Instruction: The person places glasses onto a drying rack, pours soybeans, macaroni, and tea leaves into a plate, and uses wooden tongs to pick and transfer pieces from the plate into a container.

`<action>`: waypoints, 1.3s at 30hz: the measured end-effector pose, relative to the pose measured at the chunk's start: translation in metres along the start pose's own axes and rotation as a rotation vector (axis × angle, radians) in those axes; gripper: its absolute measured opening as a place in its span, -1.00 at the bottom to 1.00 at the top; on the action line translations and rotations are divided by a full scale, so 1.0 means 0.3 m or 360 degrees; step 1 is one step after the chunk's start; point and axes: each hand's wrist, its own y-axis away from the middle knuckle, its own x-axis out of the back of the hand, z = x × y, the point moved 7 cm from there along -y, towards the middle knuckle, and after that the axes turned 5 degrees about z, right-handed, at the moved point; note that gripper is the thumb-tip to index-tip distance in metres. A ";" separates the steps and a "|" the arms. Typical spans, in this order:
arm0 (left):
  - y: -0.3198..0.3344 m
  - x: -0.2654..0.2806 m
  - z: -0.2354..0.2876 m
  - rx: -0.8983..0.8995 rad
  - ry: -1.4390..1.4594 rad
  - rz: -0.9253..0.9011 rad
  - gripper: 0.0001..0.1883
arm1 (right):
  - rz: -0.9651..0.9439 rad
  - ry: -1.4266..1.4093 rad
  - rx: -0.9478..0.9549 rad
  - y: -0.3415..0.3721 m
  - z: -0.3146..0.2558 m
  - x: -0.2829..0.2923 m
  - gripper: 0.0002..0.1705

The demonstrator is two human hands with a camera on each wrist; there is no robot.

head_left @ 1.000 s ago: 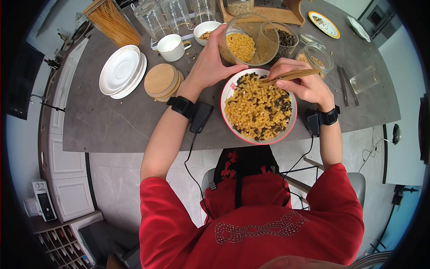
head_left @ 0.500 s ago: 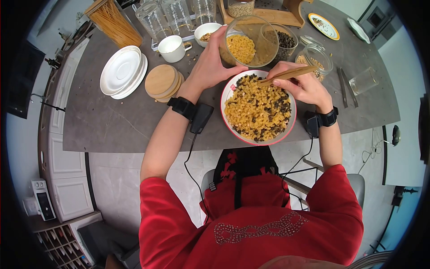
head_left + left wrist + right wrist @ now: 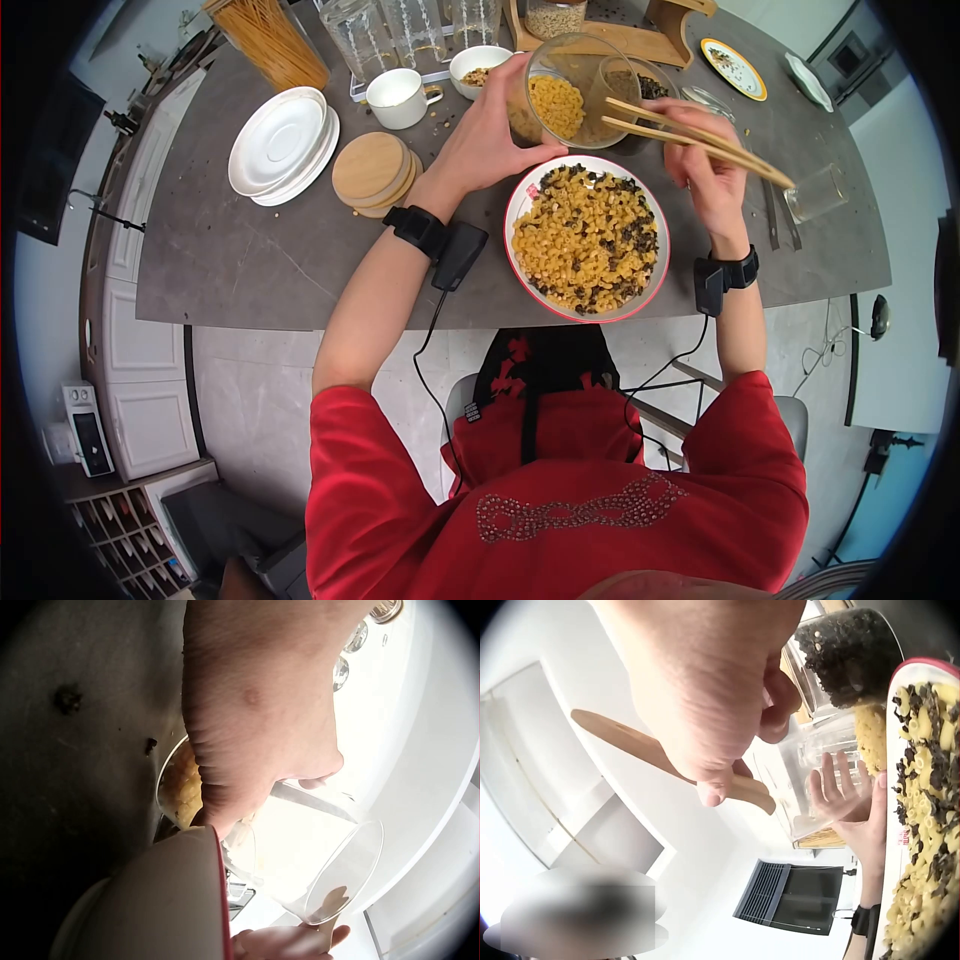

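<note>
In the head view the left hand (image 3: 490, 140) grips a tilted glass jar (image 3: 590, 75) with yellow pasta (image 3: 556, 106) inside, its mouth facing the person. The right hand (image 3: 712, 170) holds wooden tongs (image 3: 700, 141), raised at the right of the jar, tips over the jar's mouth side. Nothing shows between the tips. Below both hands stands a red-rimmed white bowl (image 3: 585, 240) full of yellow pasta mixed with dark bits. In the right wrist view, fingers pinch the tongs (image 3: 630, 743), and the left hand (image 3: 862, 825) lies around the jar beyond.
Behind the jar stands a container of dark bits (image 3: 655, 82). To the left are a white cup (image 3: 397, 98), a small bowl (image 3: 475, 70), round wooden coasters (image 3: 368, 170) and white plates (image 3: 275, 142). At right are metal tongs (image 3: 780, 215) and a clear glass (image 3: 817, 194).
The right hand has lifted the wooden tongs from the red-rimmed bowl and moved them up and right, toward the jar. The left hand keeps its grip on the jar. The head view has shifted slightly.
</note>
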 end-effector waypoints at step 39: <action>-0.023 0.007 0.036 -0.0613 0.0244 0.0189 0.15 | -0.0226 -0.0373 0.0128 -0.028 0.034 0.090 -0.40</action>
